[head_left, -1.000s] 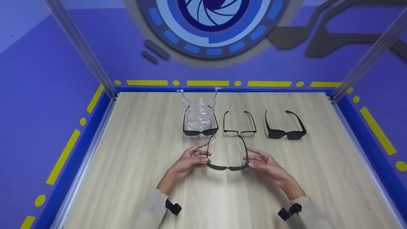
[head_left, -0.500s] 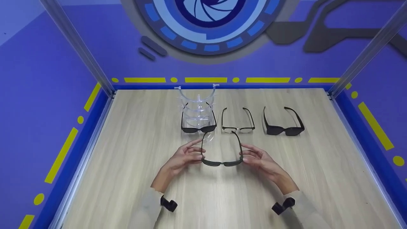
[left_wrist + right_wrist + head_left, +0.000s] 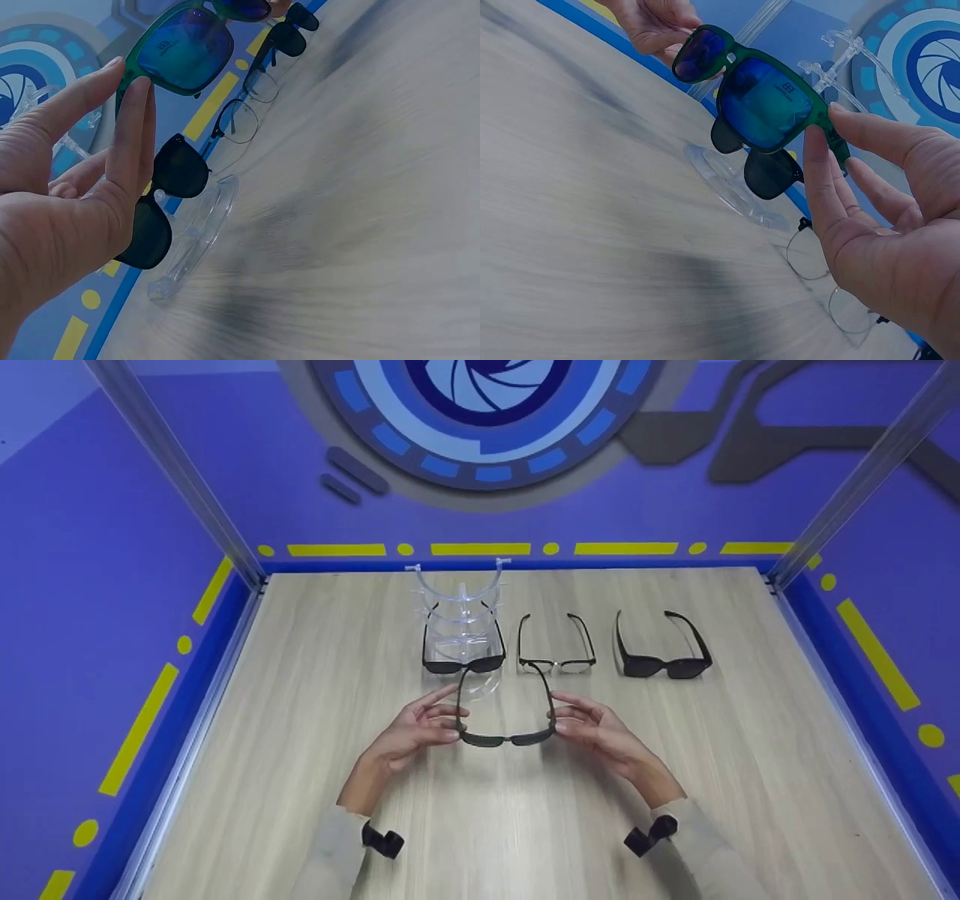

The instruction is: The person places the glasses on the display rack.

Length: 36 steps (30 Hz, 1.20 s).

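A pair of sunglasses [image 3: 506, 739] with a dark green frame and blue-green mirrored lenses [image 3: 765, 101] is held up between both hands, lenses toward the person and temples pointing away. My left hand [image 3: 411, 733] pinches the left hinge area between thumb and fingers. On the other side my right hand [image 3: 600, 731] pinches the right hinge the same way. Just beyond stands a clear plastic display stand [image 3: 463, 615] with tiered arms. Black sunglasses [image 3: 465, 665] sit low on that stand, and the held pair's temple tips overlap its base in the head view.
Right of the stand, black half-rim eyeglasses [image 3: 556, 664] lie on the wooden table [image 3: 337, 660] with temples unfolded. Farther right lie thick black sunglasses [image 3: 666, 666]. Blue panels [image 3: 210, 495] with metal corner posts enclose the table at the back and both sides.
Both hands have carried the green sunglasses leftward and slightly away, from before the eyeglasses to in front of the stand. The grip looks the same; the head view has shifted slightly.
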{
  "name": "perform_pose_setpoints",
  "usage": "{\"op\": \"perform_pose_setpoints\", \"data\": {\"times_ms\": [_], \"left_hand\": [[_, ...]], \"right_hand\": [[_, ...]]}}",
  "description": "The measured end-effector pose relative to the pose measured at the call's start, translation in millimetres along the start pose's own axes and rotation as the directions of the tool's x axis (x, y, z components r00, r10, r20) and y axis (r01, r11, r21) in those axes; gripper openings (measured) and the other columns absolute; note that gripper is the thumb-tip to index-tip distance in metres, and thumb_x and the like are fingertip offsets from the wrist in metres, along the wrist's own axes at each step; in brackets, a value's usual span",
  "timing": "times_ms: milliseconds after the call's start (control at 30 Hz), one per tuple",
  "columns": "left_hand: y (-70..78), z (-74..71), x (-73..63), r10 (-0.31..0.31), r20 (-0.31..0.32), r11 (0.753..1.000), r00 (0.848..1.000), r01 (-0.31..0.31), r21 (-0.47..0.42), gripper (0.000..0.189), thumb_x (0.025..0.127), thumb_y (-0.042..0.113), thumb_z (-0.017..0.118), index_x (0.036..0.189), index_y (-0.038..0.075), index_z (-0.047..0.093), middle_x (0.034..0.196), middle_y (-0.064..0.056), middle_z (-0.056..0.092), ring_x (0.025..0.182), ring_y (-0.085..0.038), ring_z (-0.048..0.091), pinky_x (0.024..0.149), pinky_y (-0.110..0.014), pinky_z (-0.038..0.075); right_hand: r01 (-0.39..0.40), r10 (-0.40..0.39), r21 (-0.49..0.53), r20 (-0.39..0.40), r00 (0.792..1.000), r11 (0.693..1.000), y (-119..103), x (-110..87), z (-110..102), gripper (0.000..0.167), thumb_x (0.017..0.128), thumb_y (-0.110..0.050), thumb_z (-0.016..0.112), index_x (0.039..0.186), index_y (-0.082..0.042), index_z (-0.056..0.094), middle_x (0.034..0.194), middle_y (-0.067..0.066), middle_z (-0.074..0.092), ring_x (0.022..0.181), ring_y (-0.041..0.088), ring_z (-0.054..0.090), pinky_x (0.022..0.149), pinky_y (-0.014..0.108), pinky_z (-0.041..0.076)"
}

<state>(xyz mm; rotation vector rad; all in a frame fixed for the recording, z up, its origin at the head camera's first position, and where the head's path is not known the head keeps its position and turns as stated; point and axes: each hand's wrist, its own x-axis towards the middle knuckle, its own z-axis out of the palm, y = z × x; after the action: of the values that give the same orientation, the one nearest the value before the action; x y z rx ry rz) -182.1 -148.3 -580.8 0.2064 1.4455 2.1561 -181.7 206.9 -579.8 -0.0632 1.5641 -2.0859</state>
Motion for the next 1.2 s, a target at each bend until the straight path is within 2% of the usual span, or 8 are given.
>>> {"op": "perform_pose_setpoints", "data": {"times_ms": [233,500,767,1000,1100,1200], "left_hand": [[7.7,-2.9,-4.2,0.013,-0.047,0.999,0.999,-0.011,0.044,0.09,0.083,-0.017,0.069,0.161,0.003,0.027,0.12,-0.003,0.069,0.104,-0.014,0.069,0.087,-0.023,0.061],[9.4,-5.0,-4.4,0.029,-0.063,0.999,0.998,-0.026,0.044,0.089,0.084,-0.015,0.07,0.16,0.005,0.028,0.122,-0.003,0.069,0.106,-0.016,0.069,0.089,-0.024,0.061],[11.0,-10.0,-9.4,0.054,-0.112,0.997,0.992,-0.047,0.061,0.087,0.083,-0.016,0.071,0.159,0.003,0.032,0.126,-0.005,0.068,0.105,-0.015,0.07,0.089,-0.025,0.061],[16.6,-11.5,-13.5,0.063,-0.141,0.996,0.988,-0.054,0.072,0.087,0.083,-0.013,0.073,0.158,0.005,0.034,0.135,-0.018,0.064,0.103,-0.014,0.071,0.089,-0.026,0.061],[18.6,-12.8,-14.9,0.072,-0.147,0.995,0.987,-0.06,0.083,0.087,0.084,-0.013,0.073,0.159,0.005,0.033,0.137,-0.02,0.062,0.104,-0.015,0.071,0.089,-0.026,0.061],[21.3,-14.3,-16.4,0.085,-0.145,0.992,0.986,-0.071,0.1,0.089,0.084,-0.012,0.073,0.159,0.004,0.03,0.135,-0.017,0.064,0.105,-0.015,0.07,0.09,-0.026,0.061]], "right_hand": [[0.009,-0.009,0.018,0.02,1.0,1.0,-3,6.4,8,0.069,0.094,0.004,0.067,0.155,0.002,0.036,0.118,0.0,0.067,0.105,0.009,0.068,0.101,0.028,0.057],[0.006,-0.006,0.029,-0.002,1.0,1.0,-8,10.0,13,0.066,0.093,0.004,0.068,0.153,0.001,0.04,0.118,0.0,0.067,0.106,0.01,0.068,0.102,0.029,0.057],[0.02,-0.02,0.036,-0.002,1.0,0.999,-10,15.8,22,0.065,0.092,0.005,0.069,0.151,0.001,0.043,0.115,-0.001,0.069,0.107,0.01,0.067,0.104,0.031,0.056],[0.035,-0.035,0.029,0.002,0.999,0.999,-16,21.1,29,0.063,0.092,0.007,0.066,0.15,0.003,0.043,0.119,0.003,0.066,0.108,0.01,0.066,0.102,0.028,0.056],[0.041,-0.041,0.01,0.0,0.999,0.999,-18,23.8,31,0.061,0.093,0.007,0.066,0.15,0.003,0.044,0.12,0.004,0.065,0.108,0.01,0.066,0.102,0.027,0.056],[0.056,-0.056,-0.012,0.012,0.998,0.998,-20,26.5,32,0.06,0.094,0.006,0.065,0.149,0.005,0.043,0.118,0.003,0.065,0.108,0.01,0.065,0.101,0.026,0.056]]}}
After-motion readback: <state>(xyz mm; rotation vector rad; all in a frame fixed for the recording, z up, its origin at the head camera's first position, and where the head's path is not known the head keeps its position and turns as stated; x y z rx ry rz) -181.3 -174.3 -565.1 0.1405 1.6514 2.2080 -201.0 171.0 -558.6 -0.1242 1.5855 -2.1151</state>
